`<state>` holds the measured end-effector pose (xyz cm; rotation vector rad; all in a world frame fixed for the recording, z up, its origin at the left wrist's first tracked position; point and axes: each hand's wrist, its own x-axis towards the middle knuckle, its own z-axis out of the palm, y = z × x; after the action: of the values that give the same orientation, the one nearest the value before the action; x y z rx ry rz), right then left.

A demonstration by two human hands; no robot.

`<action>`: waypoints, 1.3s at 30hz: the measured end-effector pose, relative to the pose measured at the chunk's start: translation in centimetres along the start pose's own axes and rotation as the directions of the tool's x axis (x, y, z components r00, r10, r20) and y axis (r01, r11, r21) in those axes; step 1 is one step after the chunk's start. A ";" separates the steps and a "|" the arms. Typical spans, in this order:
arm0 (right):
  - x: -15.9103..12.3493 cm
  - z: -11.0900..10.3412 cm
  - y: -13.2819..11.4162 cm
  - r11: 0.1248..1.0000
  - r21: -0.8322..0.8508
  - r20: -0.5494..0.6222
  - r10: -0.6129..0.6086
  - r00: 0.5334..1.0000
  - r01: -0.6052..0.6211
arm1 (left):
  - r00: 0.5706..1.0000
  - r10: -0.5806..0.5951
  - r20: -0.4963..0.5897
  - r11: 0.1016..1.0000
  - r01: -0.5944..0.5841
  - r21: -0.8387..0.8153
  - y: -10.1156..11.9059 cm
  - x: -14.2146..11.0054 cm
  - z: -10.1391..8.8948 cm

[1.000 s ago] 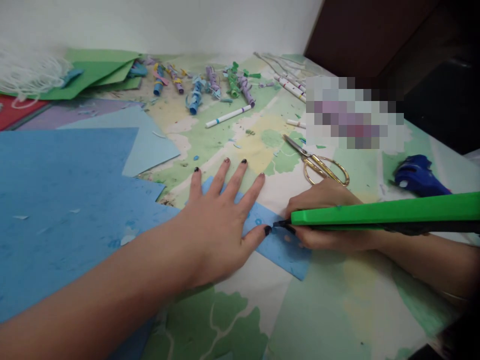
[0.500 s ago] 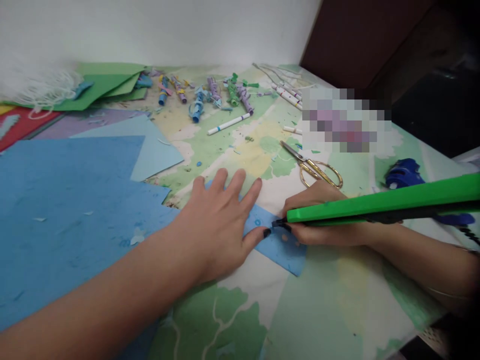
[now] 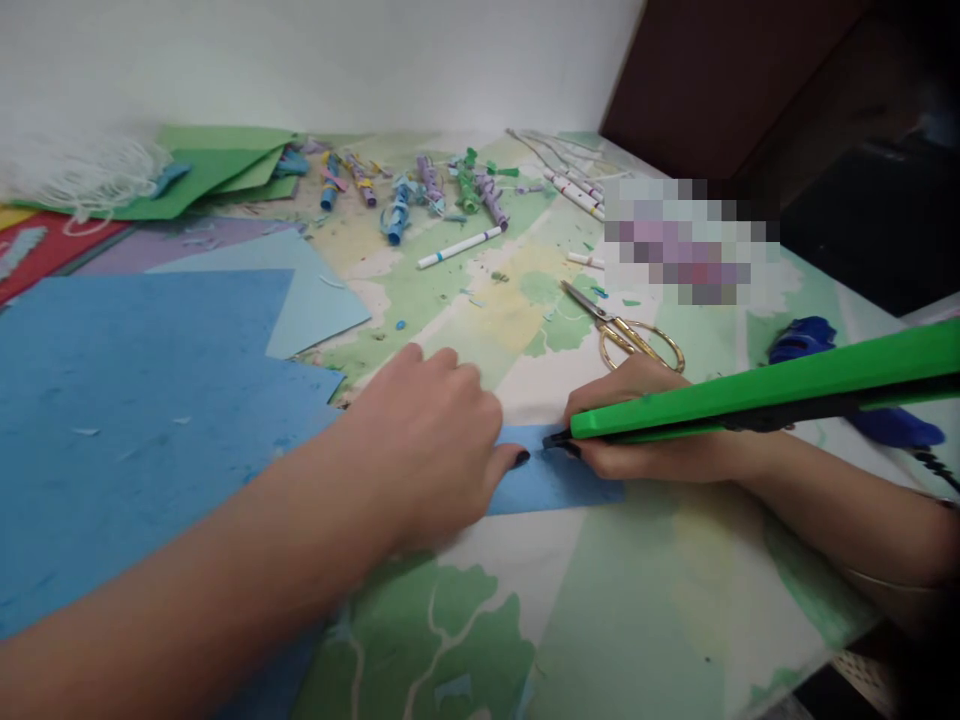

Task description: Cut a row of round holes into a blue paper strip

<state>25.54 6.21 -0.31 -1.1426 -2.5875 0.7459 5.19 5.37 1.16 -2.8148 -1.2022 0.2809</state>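
Note:
A small blue piece of paper (image 3: 574, 485) lies on the table beneath both hands. My left hand (image 3: 431, 440) is closed at its left end, fingers curled and thumb pressed on the paper; what lies under the fingers is hidden. My right hand (image 3: 637, 415) grips a long bright green tool with a black tip (image 3: 772, 385). The tip meets the paper just right of my left thumb. The tool's exact kind is not clear. Just behind my right hand lie gold-handled scissors (image 3: 626, 330), blades pointing away to the left.
Large blue sheets (image 3: 142, 400) cover the left side. Farther back lie green sheets (image 3: 217, 175), white string (image 3: 97, 165), rolled paper tubes (image 3: 431, 185), a white marker (image 3: 459, 247) and more markers (image 3: 574, 190). A blue object (image 3: 802, 340) sits at the right. Paper scraps are scattered about.
The fingers of my left hand have gone from spread flat to curled. The small blue paper has turned, its right end swinging away from me. My right hand keeps the green tool.

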 end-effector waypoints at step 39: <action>-0.5 1.2 0.6 0.989 -0.149 -0.103 -0.037 0.994 0.022 | 0.995 -0.095 -0.041 0.993 0.092 -0.076 1.8 -0.1 0.5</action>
<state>25.77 5.80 -1.64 -1.1483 -2.6007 0.4801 6.29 4.01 0.47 -2.7989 -1.3577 0.1699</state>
